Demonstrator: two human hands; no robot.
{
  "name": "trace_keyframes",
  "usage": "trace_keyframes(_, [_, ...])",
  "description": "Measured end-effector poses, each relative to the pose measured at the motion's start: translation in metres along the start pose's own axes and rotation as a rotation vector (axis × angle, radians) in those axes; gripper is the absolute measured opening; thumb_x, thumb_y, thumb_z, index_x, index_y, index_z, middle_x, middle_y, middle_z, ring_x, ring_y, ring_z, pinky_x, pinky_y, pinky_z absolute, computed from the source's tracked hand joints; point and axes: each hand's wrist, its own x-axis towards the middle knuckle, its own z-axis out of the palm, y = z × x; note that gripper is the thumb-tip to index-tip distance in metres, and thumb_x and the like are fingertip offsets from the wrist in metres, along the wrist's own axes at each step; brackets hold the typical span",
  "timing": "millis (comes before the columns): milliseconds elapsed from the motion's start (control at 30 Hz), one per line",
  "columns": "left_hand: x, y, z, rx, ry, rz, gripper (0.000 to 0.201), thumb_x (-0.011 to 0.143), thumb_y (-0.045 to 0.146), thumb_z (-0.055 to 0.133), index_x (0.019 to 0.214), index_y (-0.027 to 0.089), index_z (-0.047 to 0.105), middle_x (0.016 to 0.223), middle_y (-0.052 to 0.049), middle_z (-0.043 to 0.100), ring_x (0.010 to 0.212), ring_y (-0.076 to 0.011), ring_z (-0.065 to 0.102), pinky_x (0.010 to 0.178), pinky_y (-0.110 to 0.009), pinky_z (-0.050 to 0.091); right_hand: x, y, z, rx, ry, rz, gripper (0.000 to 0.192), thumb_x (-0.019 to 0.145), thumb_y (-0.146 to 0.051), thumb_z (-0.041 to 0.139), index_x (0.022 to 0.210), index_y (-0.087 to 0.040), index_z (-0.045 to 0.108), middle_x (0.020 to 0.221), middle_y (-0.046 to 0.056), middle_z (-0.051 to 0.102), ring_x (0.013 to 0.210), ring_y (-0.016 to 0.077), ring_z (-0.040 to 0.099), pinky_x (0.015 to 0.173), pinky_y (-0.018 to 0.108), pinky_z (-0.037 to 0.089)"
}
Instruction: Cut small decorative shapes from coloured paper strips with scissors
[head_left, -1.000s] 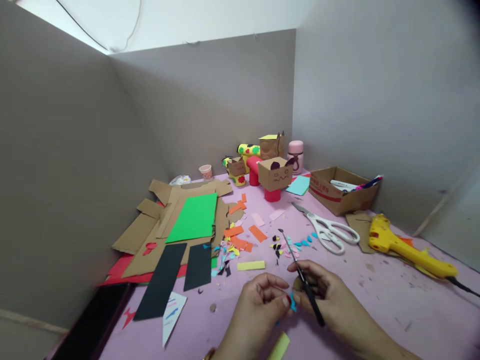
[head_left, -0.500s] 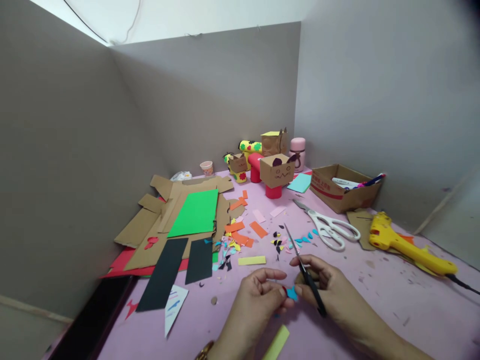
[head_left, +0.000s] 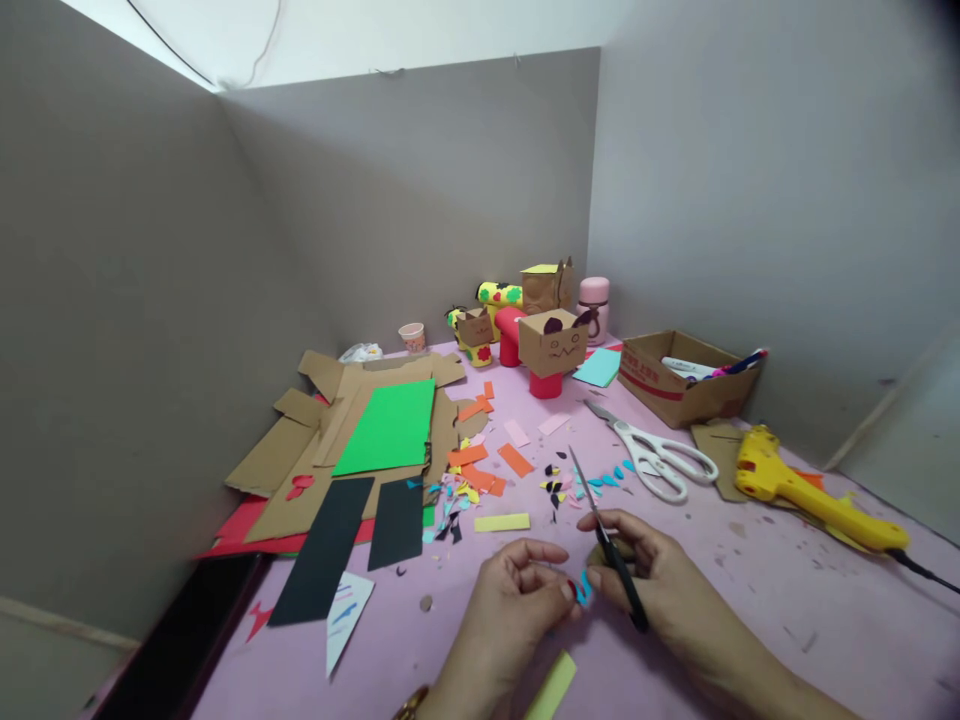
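- While the left hand (head_left: 517, 602) pinches a small blue paper piece (head_left: 583, 590) between thumb and fingers, the right hand (head_left: 651, 572) grips a black-handled tool (head_left: 621, 582), thin blade pointing up and away.
- Right thumb tip right beside blue piece; cannot tell if it touches.
- Blue piece sits between the two hands, at the near side of the pink-purple tabletop (head_left: 739, 625).
- Gold-coloured band (head_left: 411, 702) on left wrist.
- Near yellow strip (head_left: 552, 686) lies just below the hands; far yellow strip (head_left: 502, 522) lies beyond the left hand.
- Past the blade: small blue bits (head_left: 608, 480), then white scissors (head_left: 626, 435) lying flat.
- Orange pieces (head_left: 516, 460) left of those.
- Left side: green sheet (head_left: 386, 430) on flattened cardboard, two black strips (head_left: 322, 550) overlapping its near edge, white pointed paper scrap (head_left: 348, 615) beside.
- Right side: yellow glue gun (head_left: 817, 500), cardboard box (head_left: 652, 385) holding markers (head_left: 686, 368).
- Back: red figure with boxy cardboard head (head_left: 553, 345), pink bottle (head_left: 594, 300) behind, paper cup (head_left: 412, 337) further left.
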Motion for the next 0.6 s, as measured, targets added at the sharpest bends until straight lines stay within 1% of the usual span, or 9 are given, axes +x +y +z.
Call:
trace_keyframes(100, [0.004, -0.005, -0.003, 0.018, 0.041, 0.036, 0.031, 0.056, 0.024, 0.075, 0.079, 0.014, 0.057, 0.053, 0.002, 0.061, 0.048, -0.0097, 0.055, 0.050, -0.022, 0.036, 0.009, -0.005, -0.011, -0.039, 0.131, -0.061, 0.039, 0.069, -0.031, 0.071, 0.101, -0.019, 0.053, 0.064, -0.006, 0.057, 0.056, 0.0132, 0.049, 0.052, 0.026, 0.037])
trace_keyframes(200, [0.007, -0.008, -0.006, 0.026, 0.053, 0.046, 0.031, 0.057, 0.029, 0.076, 0.078, 0.014, 0.058, 0.054, 0.001, 0.061, 0.049, -0.0108, 0.056, 0.049, -0.022, 0.035, 0.017, -0.012, -0.029, -0.089, 0.266, -0.118, 0.045, 0.067, -0.034, 0.074, 0.104, -0.020, 0.052, 0.080, -0.001, 0.060, 0.070, 0.0174, 0.052, 0.063, 0.029, 0.039])
trace_keyframes(233, [0.007, -0.009, -0.006, 0.025, 0.055, 0.046, 0.032, 0.057, 0.031, 0.076, 0.078, 0.014, 0.058, 0.054, 0.001, 0.060, 0.049, -0.0113, 0.056, 0.049, -0.022, 0.035, 0.019, -0.015, -0.034, -0.099, 0.299, -0.131, 0.046, 0.067, -0.034, 0.074, 0.105, -0.020, 0.052, 0.082, 0.000, 0.060, 0.072, 0.0181, 0.052, 0.064, 0.030, 0.039])
trace_keyframes(300, [0.008, -0.010, -0.007, 0.029, 0.065, 0.055, 0.033, 0.055, 0.032, 0.077, 0.076, 0.015, 0.058, 0.052, 0.001, 0.059, 0.049, -0.0116, 0.055, 0.049, -0.022, 0.034, 0.020, -0.017, -0.039, -0.096, 0.328, -0.143, 0.046, 0.066, -0.033, 0.074, 0.105, -0.021, 0.051, 0.078, -0.002, 0.057, 0.070, 0.0176, 0.051, 0.062, 0.028, 0.038])
trace_keyframes(367, [0.009, -0.009, -0.008, 0.043, 0.080, 0.079, 0.034, 0.053, 0.033, 0.077, 0.076, 0.015, 0.059, 0.052, 0.001, 0.060, 0.049, -0.0113, 0.053, 0.048, -0.022, 0.032, 0.017, -0.017, -0.035, -0.076, 0.292, -0.130, 0.044, 0.066, -0.030, 0.074, 0.102, -0.021, 0.051, 0.068, -0.006, 0.053, 0.061, 0.0153, 0.049, 0.055, 0.026, 0.036])
trace_keyframes(467, [0.008, -0.006, -0.008, 0.064, 0.100, 0.106, 0.036, 0.053, 0.035, 0.078, 0.077, 0.015, 0.060, 0.054, 0.001, 0.061, 0.049, -0.0109, 0.051, 0.048, -0.022, 0.030, 0.008, -0.011, -0.018, -0.031, 0.141, -0.073, 0.037, 0.065, -0.025, 0.073, 0.096, -0.020, 0.055, 0.056, -0.009, 0.050, 0.046, 0.0109, 0.041, 0.045, 0.022, 0.030])
trace_keyframes(533, [0.005, -0.002, -0.006, 0.070, 0.099, 0.104, 0.036, 0.053, 0.036, 0.078, 0.077, 0.016, 0.060, 0.054, 0.002, 0.060, 0.049, -0.0105, 0.050, 0.048, -0.022, 0.029, 0.002, -0.007, -0.005, -0.001, 0.037, -0.033, 0.035, 0.064, -0.023, 0.073, 0.094, -0.018, 0.057, 0.053, -0.010, 0.050, 0.044, 0.0102, 0.041, 0.043, 0.022, 0.030])
trace_keyframes(600, [0.001, 0.001, -0.003, 0.075, 0.093, 0.095, 0.034, 0.054, 0.034, 0.078, 0.077, 0.016, 0.060, 0.055, 0.002, 0.060, 0.050, -0.0104, 0.050, 0.049, -0.022, 0.029, -0.004, -0.004, 0.004, 0.025, -0.015, -0.017, 0.034, 0.061, -0.021, 0.076, 0.090, -0.019, 0.059, 0.053, -0.009, 0.051, 0.048, 0.0112, 0.044, 0.046, 0.022, 0.033])
